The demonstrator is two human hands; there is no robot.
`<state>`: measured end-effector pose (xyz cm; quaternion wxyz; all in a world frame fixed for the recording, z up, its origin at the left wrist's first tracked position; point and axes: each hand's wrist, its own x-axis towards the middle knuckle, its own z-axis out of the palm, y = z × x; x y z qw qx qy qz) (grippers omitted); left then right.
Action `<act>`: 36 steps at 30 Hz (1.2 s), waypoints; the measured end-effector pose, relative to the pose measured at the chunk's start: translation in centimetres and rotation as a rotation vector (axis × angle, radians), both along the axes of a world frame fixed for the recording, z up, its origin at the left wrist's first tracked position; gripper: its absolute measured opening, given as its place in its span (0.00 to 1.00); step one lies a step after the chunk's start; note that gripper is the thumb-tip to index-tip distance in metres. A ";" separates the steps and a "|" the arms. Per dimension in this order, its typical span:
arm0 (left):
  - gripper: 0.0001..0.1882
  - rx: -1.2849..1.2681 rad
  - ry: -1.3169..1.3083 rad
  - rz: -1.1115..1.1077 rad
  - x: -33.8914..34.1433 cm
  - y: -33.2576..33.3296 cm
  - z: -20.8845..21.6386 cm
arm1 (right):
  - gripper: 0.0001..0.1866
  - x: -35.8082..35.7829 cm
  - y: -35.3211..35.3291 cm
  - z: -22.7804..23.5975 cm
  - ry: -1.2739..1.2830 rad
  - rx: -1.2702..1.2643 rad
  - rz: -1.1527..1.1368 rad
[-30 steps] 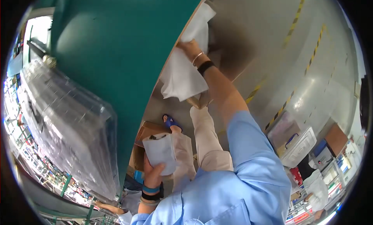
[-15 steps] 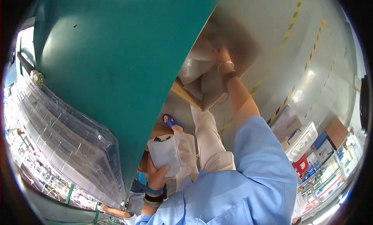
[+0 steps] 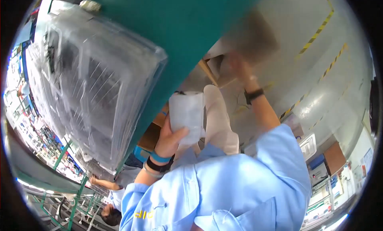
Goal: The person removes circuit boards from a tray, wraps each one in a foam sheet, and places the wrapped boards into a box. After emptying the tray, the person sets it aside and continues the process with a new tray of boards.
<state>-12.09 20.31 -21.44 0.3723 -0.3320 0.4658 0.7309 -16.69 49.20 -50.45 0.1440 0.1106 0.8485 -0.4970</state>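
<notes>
White and soft-looking, the plastic-wrapped packet [image 3: 186, 116] sits clenched in my left hand [image 3: 169, 138], fingers wrapped round its lower edge, held up just beside the underside edge of the green table [image 3: 191, 27]. My right hand [image 3: 239, 67] reaches down toward the cardboard box [image 3: 217, 69] on the grey floor [image 3: 319, 83]; it is blurred, so I cannot tell whether it grips anything. A stack of clear plastic trays [image 3: 91, 91] lies on the table to my left. Pale trouser legs [image 3: 217, 115] show between both arms. Another person's arm [image 3: 101, 184] shows low left.
</notes>
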 end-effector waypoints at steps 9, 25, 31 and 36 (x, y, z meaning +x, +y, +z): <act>0.39 0.084 0.343 0.091 0.4 0.7 9.9 | 0.30 4.2 -7.5 34.4 -0.128 -0.755 0.057; 0.33 0.148 0.563 0.629 10.0 -16.9 16.9 | 0.10 6.8 -31.1 46.1 0.000 -0.483 0.204; 0.30 0.389 0.603 0.691 12.5 -24.4 17.6 | 0.12 8.4 -38.5 48.1 -0.166 -0.992 0.077; 0.30 0.235 0.686 0.788 13.3 -27.1 17.5 | 0.23 10.4 -42.4 48.7 0.115 -0.626 0.273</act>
